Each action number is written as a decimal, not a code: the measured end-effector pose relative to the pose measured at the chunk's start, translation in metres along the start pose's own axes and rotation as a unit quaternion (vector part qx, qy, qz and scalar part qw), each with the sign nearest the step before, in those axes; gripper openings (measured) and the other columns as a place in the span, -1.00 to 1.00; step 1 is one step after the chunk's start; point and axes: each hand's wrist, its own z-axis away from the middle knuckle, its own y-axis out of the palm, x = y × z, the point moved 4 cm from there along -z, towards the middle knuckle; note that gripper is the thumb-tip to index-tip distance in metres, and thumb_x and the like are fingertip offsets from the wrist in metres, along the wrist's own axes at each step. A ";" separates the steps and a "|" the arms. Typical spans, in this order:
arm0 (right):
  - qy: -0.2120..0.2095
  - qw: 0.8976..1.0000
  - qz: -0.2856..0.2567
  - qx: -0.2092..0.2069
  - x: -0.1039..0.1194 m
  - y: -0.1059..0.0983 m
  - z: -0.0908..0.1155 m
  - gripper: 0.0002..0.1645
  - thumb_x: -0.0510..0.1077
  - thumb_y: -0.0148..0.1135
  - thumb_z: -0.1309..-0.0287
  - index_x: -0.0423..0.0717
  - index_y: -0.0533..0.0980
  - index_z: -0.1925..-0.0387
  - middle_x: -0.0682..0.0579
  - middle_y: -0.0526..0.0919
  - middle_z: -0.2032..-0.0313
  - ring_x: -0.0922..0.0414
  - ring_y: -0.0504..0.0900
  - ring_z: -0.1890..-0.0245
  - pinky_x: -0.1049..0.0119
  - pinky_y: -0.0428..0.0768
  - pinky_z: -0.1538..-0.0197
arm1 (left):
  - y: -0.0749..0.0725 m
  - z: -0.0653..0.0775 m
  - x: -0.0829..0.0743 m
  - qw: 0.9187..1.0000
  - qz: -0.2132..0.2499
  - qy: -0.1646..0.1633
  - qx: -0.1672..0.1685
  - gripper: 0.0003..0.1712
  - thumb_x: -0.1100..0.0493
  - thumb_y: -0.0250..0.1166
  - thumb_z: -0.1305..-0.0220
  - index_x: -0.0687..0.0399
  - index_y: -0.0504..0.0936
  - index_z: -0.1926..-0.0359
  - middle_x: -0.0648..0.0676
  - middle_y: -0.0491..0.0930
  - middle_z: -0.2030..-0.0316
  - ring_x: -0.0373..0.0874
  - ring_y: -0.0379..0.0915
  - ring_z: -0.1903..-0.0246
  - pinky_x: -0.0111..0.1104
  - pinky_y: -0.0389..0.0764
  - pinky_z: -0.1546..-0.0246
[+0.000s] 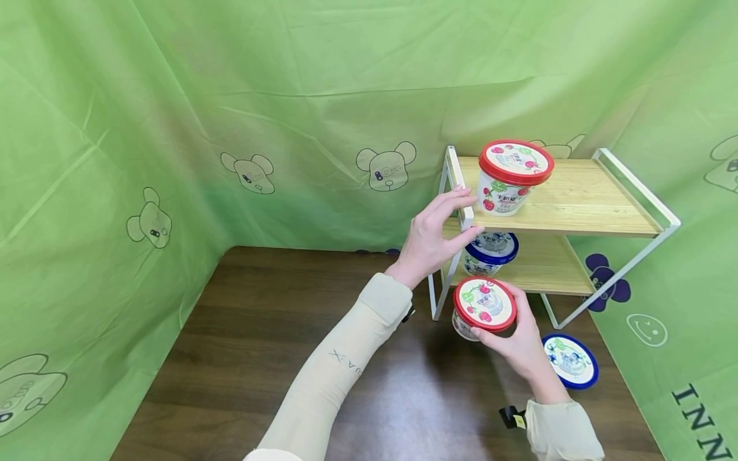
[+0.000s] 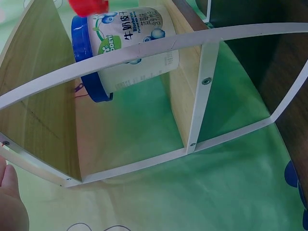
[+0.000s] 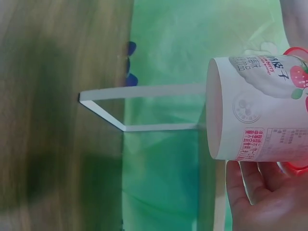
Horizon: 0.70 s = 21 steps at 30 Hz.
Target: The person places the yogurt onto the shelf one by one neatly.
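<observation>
My left hand holds the upper left front corner of a small two-tier shelf rack, its fingers over the white side rail and its thumb across the front. My right hand grips a red-lidded strawberry tub around its side, in front of the lower tier. The right wrist view shows the printed side and base of this tub. On the top tier stands another red-lidded tub. A blue-lidded blueberry tub sits at the left of the lower tier, partly hidden by the board above.
A second blue-lidded tub, seen mostly as its lid, is on the dark wooden table right of my right hand. Green printed cloth hangs behind and at both sides. The rack's white metal legs stand on the table.
</observation>
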 end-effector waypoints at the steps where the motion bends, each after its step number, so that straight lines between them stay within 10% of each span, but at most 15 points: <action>1: 0.001 1.000 0.000 -0.004 0.001 -0.001 0.000 0.16 -0.31 0.57 0.06 -0.08 0.10 -0.50 -0.05 0.35 -0.31 0.25 0.31 -0.20 0.60 0.43 -0.06 | 0.000 0.000 0.000 1.000 -0.002 0.000 0.001 -0.45 0.17 0.50 -0.24 0.22 0.58 -0.21 0.18 0.49 -0.29 -0.24 0.25 -0.38 -0.42 0.27 -0.35; 21: -0.013 0.999 -0.018 -0.046 0.013 -0.023 -0.006 0.16 -0.41 0.52 0.13 -0.11 0.14 -0.49 0.13 0.37 -0.26 0.23 0.34 -0.19 0.60 0.42 -0.08 | 0.000 -0.001 0.000 1.000 0.003 -0.001 -0.002 -0.46 0.17 0.51 -0.23 0.22 0.59 -0.19 0.18 0.50 -0.28 -0.24 0.27 -0.37 -0.40 0.28 -0.35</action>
